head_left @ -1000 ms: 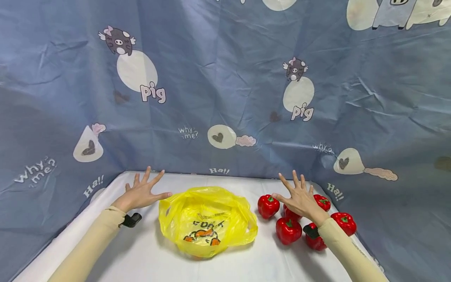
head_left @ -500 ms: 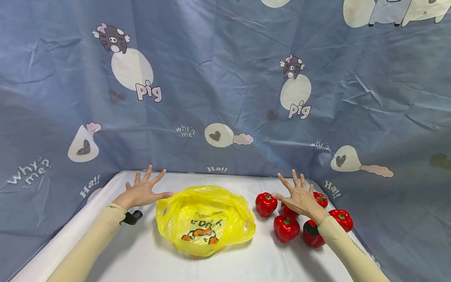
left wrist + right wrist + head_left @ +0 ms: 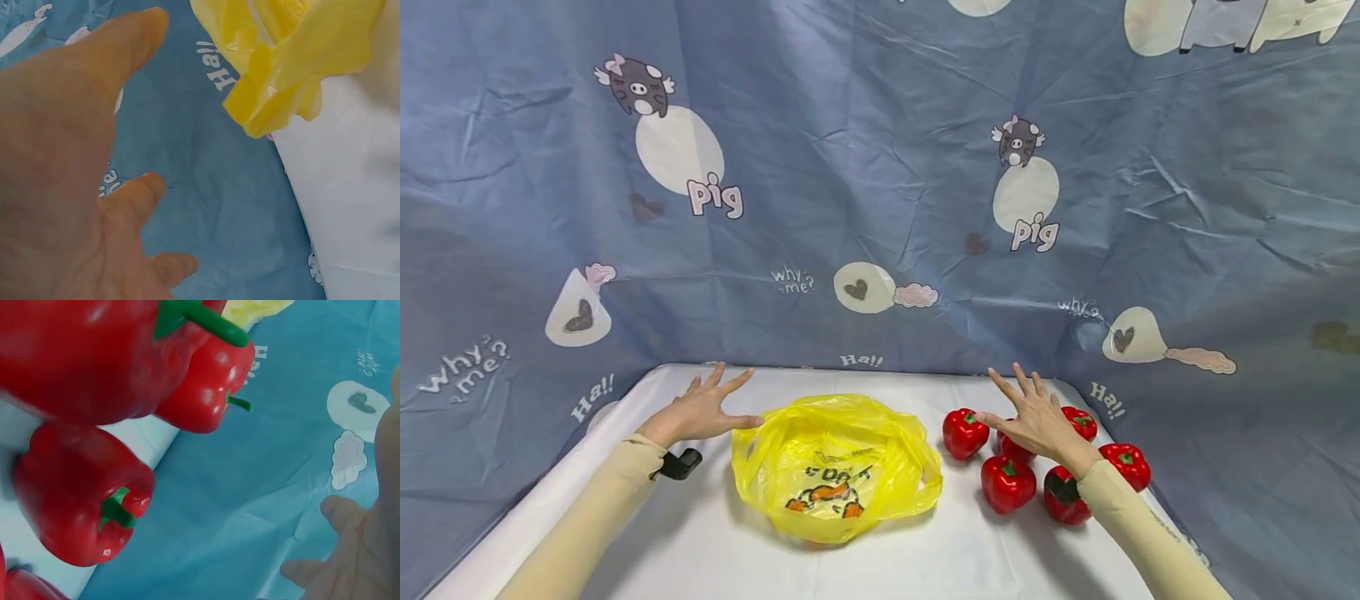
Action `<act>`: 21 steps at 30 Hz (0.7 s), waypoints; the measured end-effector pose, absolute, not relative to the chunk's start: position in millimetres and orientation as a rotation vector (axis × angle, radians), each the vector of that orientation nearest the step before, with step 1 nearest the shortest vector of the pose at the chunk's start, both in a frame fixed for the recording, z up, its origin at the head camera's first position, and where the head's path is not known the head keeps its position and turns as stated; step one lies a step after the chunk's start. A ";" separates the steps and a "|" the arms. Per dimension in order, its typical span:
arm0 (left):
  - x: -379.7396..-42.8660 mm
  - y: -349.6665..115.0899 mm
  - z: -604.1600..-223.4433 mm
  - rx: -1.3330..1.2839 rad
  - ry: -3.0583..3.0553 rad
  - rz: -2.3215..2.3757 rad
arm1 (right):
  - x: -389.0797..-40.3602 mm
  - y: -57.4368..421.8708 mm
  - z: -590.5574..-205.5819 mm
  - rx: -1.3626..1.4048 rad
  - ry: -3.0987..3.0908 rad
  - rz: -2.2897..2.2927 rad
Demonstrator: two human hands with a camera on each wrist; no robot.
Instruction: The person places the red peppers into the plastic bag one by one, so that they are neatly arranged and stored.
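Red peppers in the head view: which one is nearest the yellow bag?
The leftmost pepper. It sits just to the right of the yellow bag, while the other peppers all lie farther right.

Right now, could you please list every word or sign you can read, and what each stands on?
"pig": twice, on the blue cloth.
"why me?": twice, on the cloth's left and middle.
"why": on the cloth's right; the rest is blurred.
"Ha!!": three times, low on the cloth.
Yellow bag: creased print, unreadable.
Print by the right edge of the table: too small.
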State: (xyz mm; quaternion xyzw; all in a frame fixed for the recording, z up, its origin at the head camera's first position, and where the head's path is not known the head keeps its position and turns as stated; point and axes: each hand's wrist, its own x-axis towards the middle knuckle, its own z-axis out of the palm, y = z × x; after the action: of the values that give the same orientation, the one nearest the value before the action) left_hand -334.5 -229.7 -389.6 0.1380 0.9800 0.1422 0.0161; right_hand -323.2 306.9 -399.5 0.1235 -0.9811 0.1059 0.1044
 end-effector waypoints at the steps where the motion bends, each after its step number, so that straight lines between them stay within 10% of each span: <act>1: -334.0 -229.9 -389.2 0.437 3.045 0.452 | -322.6 306.5 -399.3 0.371 -2.892 0.317; 21: -316.4 -219.6 -386.9 0.483 3.019 0.504 | -303.0 299.7 -393.4 0.427 -2.851 0.382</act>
State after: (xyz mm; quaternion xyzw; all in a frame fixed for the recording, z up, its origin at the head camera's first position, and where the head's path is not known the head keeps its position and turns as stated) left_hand -316.4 -219.6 -386.9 0.1558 0.9741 0.1625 0.0213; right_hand -303.0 299.7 -393.4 0.1460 -0.9737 0.1303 0.1165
